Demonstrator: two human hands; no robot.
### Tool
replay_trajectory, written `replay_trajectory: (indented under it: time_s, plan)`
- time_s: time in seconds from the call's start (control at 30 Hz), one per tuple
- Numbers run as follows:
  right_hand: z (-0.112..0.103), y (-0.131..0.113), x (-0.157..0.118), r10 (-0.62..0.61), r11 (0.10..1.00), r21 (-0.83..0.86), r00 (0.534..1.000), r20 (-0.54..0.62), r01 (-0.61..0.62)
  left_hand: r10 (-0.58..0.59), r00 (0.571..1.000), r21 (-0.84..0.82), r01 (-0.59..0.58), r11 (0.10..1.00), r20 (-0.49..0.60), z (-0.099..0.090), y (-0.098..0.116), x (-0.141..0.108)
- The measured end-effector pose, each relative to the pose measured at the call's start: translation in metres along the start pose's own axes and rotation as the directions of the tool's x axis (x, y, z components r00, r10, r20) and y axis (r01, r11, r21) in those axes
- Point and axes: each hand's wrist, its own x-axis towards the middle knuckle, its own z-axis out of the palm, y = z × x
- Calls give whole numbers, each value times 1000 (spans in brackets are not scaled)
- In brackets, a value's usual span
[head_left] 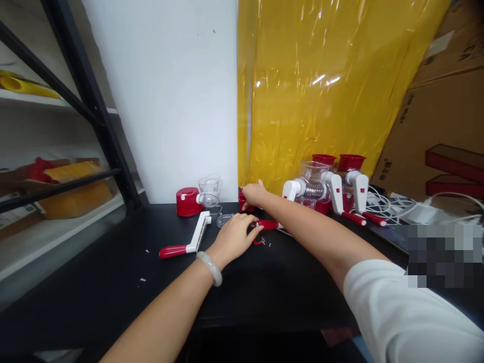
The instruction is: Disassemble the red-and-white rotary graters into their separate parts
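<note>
My left hand [236, 236], a pale bangle at its wrist, is low over the black table. Its thumb and forefinger close at the tip of a red crank handle [267, 224], whose white arm passes behind my right forearm. Farther back, my right hand [254, 194] has its fingers around a small red part [245, 204], mostly hidden by the hand. A clear plastic ring [224, 220] lies just behind my left hand. To its left rests a white crank with a red handle [174, 251]. Behind that, a red base [188, 201] lies joined to a clear hopper [210, 190].
Assembled rotary graters [315, 186] with white cranks stand at the right, beside tangled white cables [393, 206]. White board [166, 101] and yellow plastic sheeting [313, 91] back the table. A black-framed shelf [102, 121] is at the left, a cardboard box [438, 121] at the right.
</note>
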Motion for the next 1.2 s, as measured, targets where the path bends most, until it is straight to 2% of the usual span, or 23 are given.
replay_trajectory:
  time_s: [0.3,0.67,0.87,0.93,1.0,1.1,1.2]
  plan:
    - [-7,9,-1,65,994,88,998,-6,-65,-18,1000,2,18,1000,13,-1,1,0]
    - [-5,12,-2,-4,998,58,998,64,0,-26,999,-20,26,999,20,-2,2,1]
    - [-23,19,-12,-8,992,129,996,91,-4,-24,1000,-22,24,999,8,-1,1,0]
    - [-33,25,-15,-7,985,172,999,41,0,-18,1000,-20,18,1000,7,0,0,0]
    - [-42,31,-17,31,968,252,994,-106,-3,-10,1000,-19,10,1000,5,1,0,0]
    - [-50,35,-20,90,938,345,944,-317,26,-11,1000,-24,11,1000,4,1,0,0]
    - [-51,31,-21,85,925,377,940,-332,50,-17,1000,-34,17,999,3,0,0,0]
